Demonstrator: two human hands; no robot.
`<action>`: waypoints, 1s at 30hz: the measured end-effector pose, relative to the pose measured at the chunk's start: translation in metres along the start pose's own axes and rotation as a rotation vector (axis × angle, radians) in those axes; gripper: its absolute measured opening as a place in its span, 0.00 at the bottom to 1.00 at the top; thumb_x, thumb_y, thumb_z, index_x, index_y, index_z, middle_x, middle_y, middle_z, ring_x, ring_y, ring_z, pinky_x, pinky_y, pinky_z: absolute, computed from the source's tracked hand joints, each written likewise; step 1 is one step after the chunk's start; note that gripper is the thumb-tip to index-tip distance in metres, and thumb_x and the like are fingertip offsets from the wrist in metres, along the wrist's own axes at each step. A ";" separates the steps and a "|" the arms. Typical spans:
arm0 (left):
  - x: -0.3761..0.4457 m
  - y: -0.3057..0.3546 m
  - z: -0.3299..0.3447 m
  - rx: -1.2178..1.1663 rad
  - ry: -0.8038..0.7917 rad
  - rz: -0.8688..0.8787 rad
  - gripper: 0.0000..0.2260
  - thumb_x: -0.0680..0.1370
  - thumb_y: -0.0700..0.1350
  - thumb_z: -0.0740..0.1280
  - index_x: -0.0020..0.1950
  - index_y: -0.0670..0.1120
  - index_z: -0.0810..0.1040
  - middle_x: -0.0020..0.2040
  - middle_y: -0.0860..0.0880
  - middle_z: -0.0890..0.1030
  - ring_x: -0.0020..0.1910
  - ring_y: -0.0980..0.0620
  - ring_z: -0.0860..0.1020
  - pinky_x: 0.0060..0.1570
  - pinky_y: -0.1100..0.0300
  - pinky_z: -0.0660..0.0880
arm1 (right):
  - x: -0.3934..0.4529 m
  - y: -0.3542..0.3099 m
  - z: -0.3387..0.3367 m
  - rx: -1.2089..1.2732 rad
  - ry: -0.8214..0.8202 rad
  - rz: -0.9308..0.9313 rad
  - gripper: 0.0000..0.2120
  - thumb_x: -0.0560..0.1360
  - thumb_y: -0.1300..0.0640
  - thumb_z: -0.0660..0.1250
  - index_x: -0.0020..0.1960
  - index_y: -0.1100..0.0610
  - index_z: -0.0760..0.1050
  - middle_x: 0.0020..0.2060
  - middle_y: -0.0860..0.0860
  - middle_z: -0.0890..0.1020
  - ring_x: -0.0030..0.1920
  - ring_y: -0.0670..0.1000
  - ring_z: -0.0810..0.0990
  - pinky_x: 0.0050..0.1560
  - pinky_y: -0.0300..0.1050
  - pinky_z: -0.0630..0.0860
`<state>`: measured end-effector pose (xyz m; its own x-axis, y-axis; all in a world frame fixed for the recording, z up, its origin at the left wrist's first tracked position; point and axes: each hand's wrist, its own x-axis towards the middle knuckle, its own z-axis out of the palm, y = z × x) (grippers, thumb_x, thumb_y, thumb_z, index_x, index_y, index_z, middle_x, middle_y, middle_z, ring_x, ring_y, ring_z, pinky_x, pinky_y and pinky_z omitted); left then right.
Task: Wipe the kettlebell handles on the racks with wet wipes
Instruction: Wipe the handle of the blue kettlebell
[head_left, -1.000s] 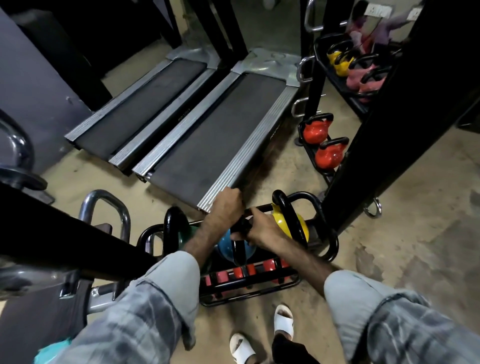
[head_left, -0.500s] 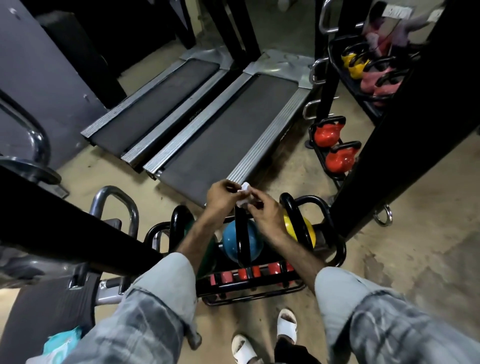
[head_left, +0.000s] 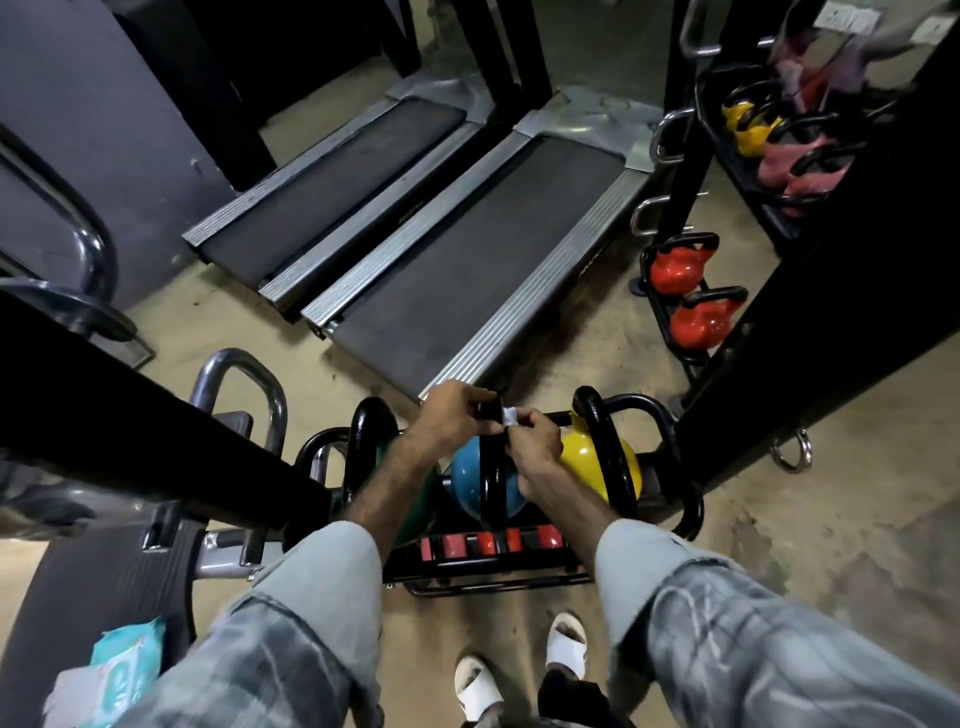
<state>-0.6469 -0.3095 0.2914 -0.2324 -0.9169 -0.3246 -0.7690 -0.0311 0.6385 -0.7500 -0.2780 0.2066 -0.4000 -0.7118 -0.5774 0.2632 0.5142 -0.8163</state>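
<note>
Above the blue kettlebell (head_left: 470, 480), your left hand (head_left: 452, 418) grips the top of its black handle (head_left: 492, 467) while your right hand (head_left: 537, 449) pinches a white wet wipe (head_left: 509, 417) against it. Left of that kettlebell a thick black beam (head_left: 156, 415) hides part of the rack (head_left: 685, 499); right of it sits a yellow kettlebell (head_left: 621, 462). Behind it lie two treadmills (head_left: 467, 249).

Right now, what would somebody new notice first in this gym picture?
Probably the two hands meeting at the middle: the left hand and right hand pinch a small white wipe above the blue kettlebell. Beside it sits a bright yellow kettlebell, with two treadmills lying beyond.
</note>
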 end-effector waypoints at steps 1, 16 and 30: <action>0.000 0.003 -0.002 0.055 0.007 0.009 0.23 0.68 0.44 0.78 0.61 0.44 0.80 0.55 0.46 0.83 0.55 0.51 0.81 0.56 0.58 0.76 | 0.001 0.000 0.003 0.028 0.025 0.001 0.08 0.74 0.53 0.73 0.38 0.53 0.79 0.37 0.52 0.84 0.39 0.52 0.82 0.44 0.49 0.82; -0.005 0.007 0.001 0.150 0.066 0.033 0.22 0.68 0.44 0.77 0.61 0.50 0.81 0.53 0.47 0.84 0.53 0.51 0.81 0.56 0.59 0.75 | 0.004 -0.023 -0.003 0.168 -0.048 0.023 0.06 0.69 0.61 0.71 0.35 0.53 0.83 0.35 0.46 0.84 0.42 0.47 0.83 0.53 0.48 0.82; -0.013 0.000 0.012 -0.011 0.151 -0.008 0.19 0.67 0.41 0.78 0.57 0.45 0.81 0.53 0.47 0.84 0.49 0.48 0.82 0.56 0.52 0.77 | -0.006 -0.046 -0.008 -0.459 -0.054 -0.299 0.13 0.75 0.62 0.61 0.54 0.56 0.80 0.54 0.55 0.84 0.58 0.57 0.79 0.58 0.44 0.73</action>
<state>-0.6511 -0.2933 0.2873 -0.1335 -0.9660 -0.2215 -0.7637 -0.0422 0.6442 -0.7672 -0.2936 0.2476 -0.3501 -0.8762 -0.3313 -0.2697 0.4330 -0.8601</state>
